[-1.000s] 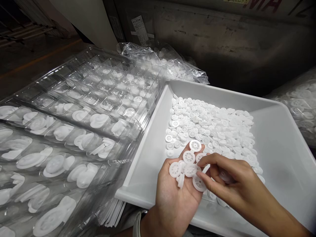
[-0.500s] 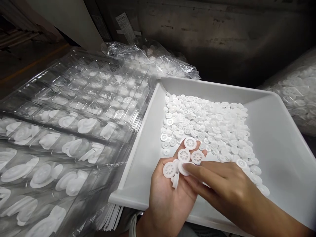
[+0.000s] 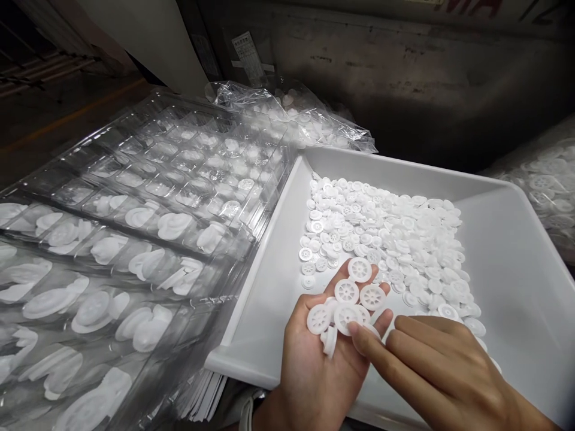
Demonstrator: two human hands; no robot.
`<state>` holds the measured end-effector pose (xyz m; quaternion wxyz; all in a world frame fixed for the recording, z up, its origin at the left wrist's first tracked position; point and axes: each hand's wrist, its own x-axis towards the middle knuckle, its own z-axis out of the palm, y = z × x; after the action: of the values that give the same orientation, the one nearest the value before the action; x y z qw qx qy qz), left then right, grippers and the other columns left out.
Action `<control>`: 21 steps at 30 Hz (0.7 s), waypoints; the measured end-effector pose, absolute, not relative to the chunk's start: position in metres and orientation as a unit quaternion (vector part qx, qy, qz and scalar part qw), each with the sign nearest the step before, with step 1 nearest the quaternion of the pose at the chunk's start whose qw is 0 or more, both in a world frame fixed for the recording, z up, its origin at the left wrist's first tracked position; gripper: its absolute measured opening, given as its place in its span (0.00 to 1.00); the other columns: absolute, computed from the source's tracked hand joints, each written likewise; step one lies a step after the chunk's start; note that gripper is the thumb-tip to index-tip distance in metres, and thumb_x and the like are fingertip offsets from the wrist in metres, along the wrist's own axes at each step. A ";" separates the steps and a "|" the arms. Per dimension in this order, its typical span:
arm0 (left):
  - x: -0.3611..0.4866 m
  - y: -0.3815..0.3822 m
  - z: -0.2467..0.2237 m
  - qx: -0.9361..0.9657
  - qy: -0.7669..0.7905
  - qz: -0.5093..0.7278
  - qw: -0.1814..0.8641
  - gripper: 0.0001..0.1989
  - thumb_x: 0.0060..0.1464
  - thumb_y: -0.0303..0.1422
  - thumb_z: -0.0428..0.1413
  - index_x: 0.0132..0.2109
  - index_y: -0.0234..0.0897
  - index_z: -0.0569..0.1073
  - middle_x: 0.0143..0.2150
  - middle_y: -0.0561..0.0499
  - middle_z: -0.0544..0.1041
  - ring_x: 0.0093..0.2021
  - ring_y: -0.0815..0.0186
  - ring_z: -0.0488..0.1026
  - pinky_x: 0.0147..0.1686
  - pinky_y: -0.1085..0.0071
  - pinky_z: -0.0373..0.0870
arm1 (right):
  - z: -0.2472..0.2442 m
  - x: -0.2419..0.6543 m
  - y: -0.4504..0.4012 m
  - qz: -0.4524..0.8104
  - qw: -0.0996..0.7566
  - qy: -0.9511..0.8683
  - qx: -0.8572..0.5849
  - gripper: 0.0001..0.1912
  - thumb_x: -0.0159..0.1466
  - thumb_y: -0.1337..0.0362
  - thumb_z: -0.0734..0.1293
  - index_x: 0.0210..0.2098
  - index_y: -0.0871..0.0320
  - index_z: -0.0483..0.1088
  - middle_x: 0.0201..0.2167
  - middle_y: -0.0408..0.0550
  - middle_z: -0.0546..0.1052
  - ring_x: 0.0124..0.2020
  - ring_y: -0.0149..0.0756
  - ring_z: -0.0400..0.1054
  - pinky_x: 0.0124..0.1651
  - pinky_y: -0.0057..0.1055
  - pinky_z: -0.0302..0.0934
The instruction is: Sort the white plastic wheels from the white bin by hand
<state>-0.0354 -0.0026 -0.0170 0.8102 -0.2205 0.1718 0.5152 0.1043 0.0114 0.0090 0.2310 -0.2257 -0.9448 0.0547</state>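
1. Head view, the hands: the left hand (image 3: 321,374) lies open, palm up, with its fingers spread slightly over the near part of a white plastic tray (image 3: 516,269). The right hand (image 3: 435,374) comes in from the lower right with its fingers (image 3: 404,353) stretched out side by side. Its index fingertip touches the wheels in the left palm, and it pinches nothing.

2. Head view, the things in hand: several white plastic spoked wheels (image 3: 347,291) rest on the left palm and fingers. One stands edge-on near the base of the fingers, and others overlap. One sits high on the fingers, above the near edge of the heap in the tray.

3. Head view, the tray: a dense single mass of similar white wheels (image 3: 386,233) lies toward the tray's far left corner. The hands are over the tray's near edge.

4. Head view, around the tray: stacked clear blister trays (image 3: 179,167) holding white moulded parts lie beyond the tray's left edge. A clear plastic bag of white parts (image 3: 296,114) sits past its far corner, and another bag (image 3: 548,191) lies beyond its right edge.
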 end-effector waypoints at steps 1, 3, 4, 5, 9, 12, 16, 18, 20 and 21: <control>-0.035 -0.003 -0.016 -0.226 0.175 0.514 0.809 0.24 0.55 0.31 0.46 0.60 0.36 0.60 0.57 0.40 0.69 0.57 0.52 0.64 0.57 0.57 0.59 | 0.008 0.105 0.011 0.057 0.231 -0.945 -0.226 0.22 0.70 0.65 0.47 0.47 0.77 0.64 0.16 0.45 0.64 0.17 0.33 0.58 0.16 0.32 0.51; -0.035 -0.003 -0.014 -0.237 0.179 0.511 0.807 0.23 0.55 0.30 0.45 0.58 0.36 0.63 0.56 0.42 0.70 0.57 0.51 0.64 0.57 0.56 0.58 | 0.006 0.106 0.009 0.054 0.234 -0.944 -0.227 0.25 0.70 0.60 0.47 0.49 0.77 0.63 0.17 0.45 0.64 0.17 0.34 0.59 0.16 0.32 0.52; -0.036 -0.003 -0.014 -0.239 0.179 0.510 0.807 0.22 0.55 0.30 0.45 0.58 0.36 0.63 0.56 0.43 0.70 0.57 0.51 0.64 0.57 0.56 0.57 | 0.004 0.107 0.009 0.050 0.236 -0.943 -0.227 0.26 0.70 0.59 0.47 0.50 0.77 0.62 0.17 0.45 0.64 0.17 0.34 0.59 0.16 0.32 0.52; -0.036 -0.002 -0.014 -0.240 0.179 0.511 0.806 0.22 0.55 0.30 0.45 0.58 0.36 0.64 0.56 0.43 0.70 0.57 0.51 0.64 0.57 0.56 0.57 | 0.003 0.107 0.008 0.047 0.238 -0.943 -0.228 0.27 0.69 0.58 0.48 0.51 0.77 0.62 0.17 0.45 0.64 0.17 0.34 0.59 0.16 0.32 0.52; -0.038 -0.002 -0.014 -0.238 0.190 0.520 0.798 0.23 0.55 0.31 0.46 0.58 0.35 0.64 0.56 0.42 0.70 0.55 0.52 0.66 0.56 0.55 0.59 | 0.000 0.111 0.007 0.035 0.236 -0.945 -0.224 0.29 0.69 0.55 0.49 0.52 0.76 0.63 0.18 0.45 0.64 0.17 0.34 0.60 0.16 0.34 0.55; -0.038 -0.002 -0.013 -0.239 0.191 0.521 0.797 0.22 0.55 0.31 0.45 0.57 0.34 0.64 0.55 0.42 0.72 0.54 0.52 0.67 0.56 0.55 0.59 | -0.002 0.112 0.006 0.031 0.232 -0.947 -0.218 0.30 0.68 0.53 0.51 0.53 0.77 0.63 0.18 0.45 0.64 0.17 0.35 0.60 0.18 0.34 0.58; -0.037 -0.003 -0.011 -0.229 0.187 0.531 0.794 0.22 0.55 0.31 0.45 0.57 0.33 0.64 0.53 0.42 0.73 0.53 0.53 0.68 0.57 0.55 0.58 | -0.003 0.113 0.004 0.027 0.222 -0.951 -0.213 0.30 0.68 0.54 0.50 0.53 0.76 0.63 0.18 0.46 0.65 0.17 0.36 0.62 0.19 0.35 0.60; -0.037 -0.002 -0.011 -0.230 0.188 0.534 0.792 0.21 0.55 0.31 0.45 0.56 0.34 0.66 0.53 0.42 0.73 0.53 0.53 0.68 0.57 0.55 0.57 | -0.002 0.114 0.003 0.026 0.226 -0.950 -0.212 0.29 0.68 0.54 0.50 0.52 0.75 0.64 0.17 0.46 0.65 0.17 0.35 0.61 0.19 0.34 0.59; -0.037 -0.002 -0.012 -0.230 0.188 0.537 0.789 0.21 0.54 0.31 0.46 0.54 0.34 0.68 0.52 0.42 0.74 0.53 0.52 0.69 0.57 0.54 0.57 | 0.000 0.114 0.002 0.025 0.223 -0.952 -0.210 0.29 0.68 0.54 0.50 0.51 0.75 0.65 0.17 0.46 0.64 0.17 0.35 0.61 0.18 0.33 0.57; -0.037 -0.001 -0.012 -0.229 0.187 0.541 0.788 0.21 0.54 0.31 0.46 0.54 0.34 0.69 0.52 0.42 0.74 0.53 0.52 0.68 0.57 0.54 0.57 | 0.001 0.114 0.002 0.025 0.215 -0.953 -0.210 0.28 0.68 0.54 0.50 0.50 0.75 0.65 0.17 0.45 0.64 0.17 0.34 0.61 0.18 0.33 0.57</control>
<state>-0.0374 -0.0013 -0.0123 0.7875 -0.2290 0.1865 0.5409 0.1138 0.0020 0.0010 0.2154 -0.2097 -0.9534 0.0253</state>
